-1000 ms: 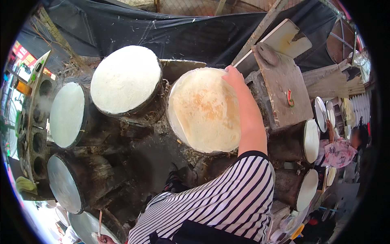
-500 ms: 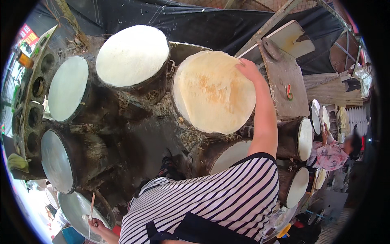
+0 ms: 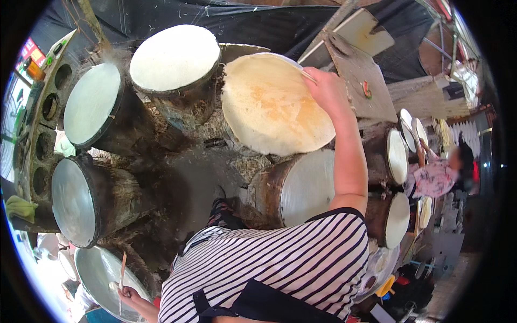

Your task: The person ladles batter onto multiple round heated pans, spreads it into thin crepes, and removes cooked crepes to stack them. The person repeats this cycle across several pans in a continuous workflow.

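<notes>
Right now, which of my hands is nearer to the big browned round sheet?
Your right. The right hand is at the upper-right edge of the browned round sheet; the left hand is well away at lower left, holding a thin stick by the wide metal pan.

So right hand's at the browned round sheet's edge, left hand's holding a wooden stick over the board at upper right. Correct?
Wrong place: in the head view the left hand holds the wooden stick over the round metal basin. The right hand is at the edge of the browned round sheet.
</notes>
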Demonstrator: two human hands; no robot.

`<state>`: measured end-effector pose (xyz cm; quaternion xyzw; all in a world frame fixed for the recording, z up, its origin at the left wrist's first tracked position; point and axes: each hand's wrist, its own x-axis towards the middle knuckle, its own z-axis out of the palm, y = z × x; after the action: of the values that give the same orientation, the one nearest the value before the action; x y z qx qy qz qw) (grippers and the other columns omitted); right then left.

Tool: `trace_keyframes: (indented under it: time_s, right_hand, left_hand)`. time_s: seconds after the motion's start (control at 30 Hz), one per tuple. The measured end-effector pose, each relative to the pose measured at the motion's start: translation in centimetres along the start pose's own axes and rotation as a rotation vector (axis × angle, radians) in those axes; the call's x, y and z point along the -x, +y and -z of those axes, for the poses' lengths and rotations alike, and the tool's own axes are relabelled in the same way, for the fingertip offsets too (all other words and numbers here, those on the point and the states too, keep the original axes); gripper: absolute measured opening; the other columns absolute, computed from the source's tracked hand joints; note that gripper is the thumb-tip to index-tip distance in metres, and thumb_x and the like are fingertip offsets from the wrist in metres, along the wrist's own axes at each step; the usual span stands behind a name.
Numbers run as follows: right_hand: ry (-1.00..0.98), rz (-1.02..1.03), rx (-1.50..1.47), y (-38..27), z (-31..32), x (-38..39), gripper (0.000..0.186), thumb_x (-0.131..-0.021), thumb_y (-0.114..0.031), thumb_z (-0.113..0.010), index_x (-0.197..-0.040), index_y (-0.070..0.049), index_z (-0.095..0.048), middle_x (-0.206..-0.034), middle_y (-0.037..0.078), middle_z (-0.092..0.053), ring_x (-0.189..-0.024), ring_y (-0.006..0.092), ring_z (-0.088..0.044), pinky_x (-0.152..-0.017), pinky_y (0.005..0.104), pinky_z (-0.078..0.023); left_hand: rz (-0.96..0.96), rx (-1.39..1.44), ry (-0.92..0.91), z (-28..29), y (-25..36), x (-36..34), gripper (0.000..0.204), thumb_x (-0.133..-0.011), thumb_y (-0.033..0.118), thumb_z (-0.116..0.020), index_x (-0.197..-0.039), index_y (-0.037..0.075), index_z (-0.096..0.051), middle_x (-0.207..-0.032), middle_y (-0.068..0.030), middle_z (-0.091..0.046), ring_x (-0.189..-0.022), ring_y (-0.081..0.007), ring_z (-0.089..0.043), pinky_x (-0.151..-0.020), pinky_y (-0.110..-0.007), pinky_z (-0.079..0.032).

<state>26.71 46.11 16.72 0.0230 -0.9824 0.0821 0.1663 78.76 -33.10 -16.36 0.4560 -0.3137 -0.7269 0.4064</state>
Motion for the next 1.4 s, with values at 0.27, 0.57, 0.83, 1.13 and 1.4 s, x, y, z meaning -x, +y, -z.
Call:
trace_keyframes:
  time_s: [0.27, 0.57, 0.83, 1.13, 1.4]
  right_hand:
    - [0.126, -0.039, -0.092, -14.1, 8.7, 16.0, 0.02, -0.082, -0.024, -0.06, -0.094, -0.008, -0.065, -0.077, 0.015, -0.063, -0.069, 0.0279, -0.061, -0.065, 0.0357, -0.047]
    - [0.074, -0.651, -0.736, -13.1, 18.5, 37.2, 0.025, -0.081, -0.02, -0.065, -0.092, 0.002, -0.066, -0.085, 0.003, -0.065, -0.07, 0.0086, -0.057, -0.063, 0.0249, -0.046]
    - [-0.032, -0.74, 0.108, -4.8, 26.3, 57.3, 0.035, -0.08, -0.03, -0.058, -0.085, 0.004, -0.064, -0.07, 0.016, -0.062, -0.06, 0.0163, -0.055, -0.057, 0.0358, -0.043]
    - [0.135, -0.805, 0.623, -10.0, 10.3, 78.3, 0.012, -0.08, -0.015, -0.055, -0.089, -0.014, -0.064, -0.076, 0.007, -0.06, -0.072, 0.0253, -0.059, -0.062, 0.0398, -0.047]
    - [0.164, -1.063, 0.524, -13.7, -9.7, 94.2, 0.029, -0.077, -0.011, -0.056, -0.104, -0.019, -0.062, -0.106, 0.008, -0.058, -0.101, 0.0249, -0.054, -0.088, 0.0394, -0.041]
  left_hand:
    - [0.185, 0.106, 0.071, -1.3, 3.5, 1.1, 0.025, -0.086, 0.006, -0.057, -0.069, 0.009, -0.039, -0.049, 0.0035, -0.03, -0.038, -0.0062, -0.028, -0.035, -0.018, -0.029]
    - [0.282, 0.037, -0.141, 7.9, 7.1, -6.9, 0.015, -0.087, 0.007, -0.055, -0.078, 0.006, -0.043, -0.051, 0.0023, -0.032, -0.037, -0.0067, -0.029, -0.035, -0.017, -0.03]
    - [0.422, -0.029, -0.201, 4.4, 9.2, -2.1, 0.018, -0.089, 0.004, -0.048, -0.073, 0.004, -0.041, -0.057, 0.0019, -0.029, -0.044, -0.0083, -0.03, -0.041, -0.019, -0.033]
    - [0.339, -0.292, -0.306, 2.7, 5.8, -6.4, 0.013, -0.086, 0.002, -0.052, -0.074, -0.002, -0.05, -0.065, 0.0002, -0.031, -0.056, -0.0091, -0.037, -0.05, -0.021, -0.037]
    - [-0.577, -1.219, -0.882, 1.1, 7.7, -3.0, 0.009, -0.087, 0.0, -0.05, -0.077, 0.002, -0.049, -0.063, 0.0013, -0.029, -0.053, -0.0085, -0.035, -0.046, -0.02, -0.034]
